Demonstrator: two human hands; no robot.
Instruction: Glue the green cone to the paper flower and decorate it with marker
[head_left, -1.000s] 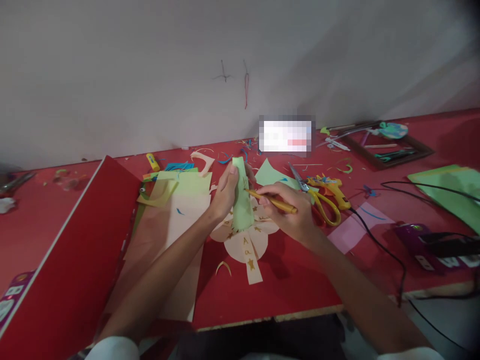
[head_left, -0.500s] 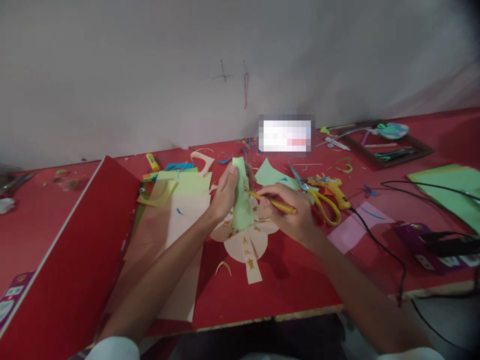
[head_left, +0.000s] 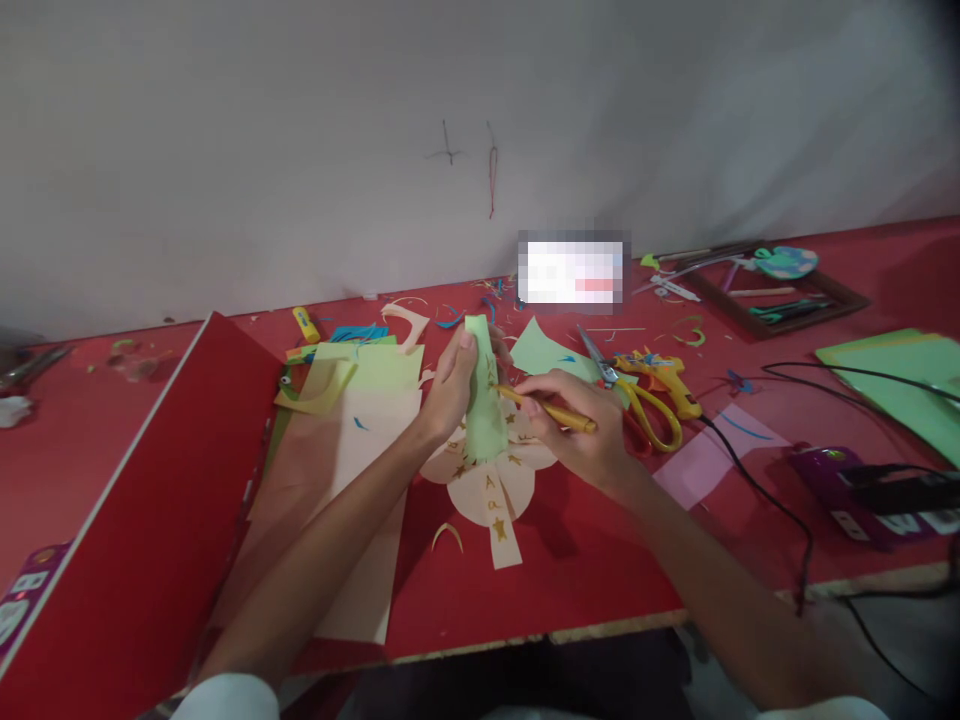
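My left hand (head_left: 448, 388) grips a light green paper strip (head_left: 487, 425), thumb on its front and fingers behind. The strip stands over a cream paper flower (head_left: 484, 495) that bears gold stars. A cream tab (head_left: 504, 535) marked "Aa" and a star sticks out from the flower toward me. In my right hand (head_left: 581, 425) is a gold pen (head_left: 555, 411), its tip at the strip's right side near some drawn marks. Yellow-handled scissors (head_left: 651, 410) and a yellow glue gun (head_left: 675, 383) lie just right of that hand.
Cream and green sheets (head_left: 367, 500) lie at left, beside a tilted red board (head_left: 142, 520). Paper scraps are strewn along the back. A dark frame (head_left: 840, 318) holds tools at right; a black cable (head_left: 757, 518) runs past pink paper (head_left: 712, 465).
The pen tip has shifted slightly to the right and down along the strip. My left hand and the strip stay nearly still.
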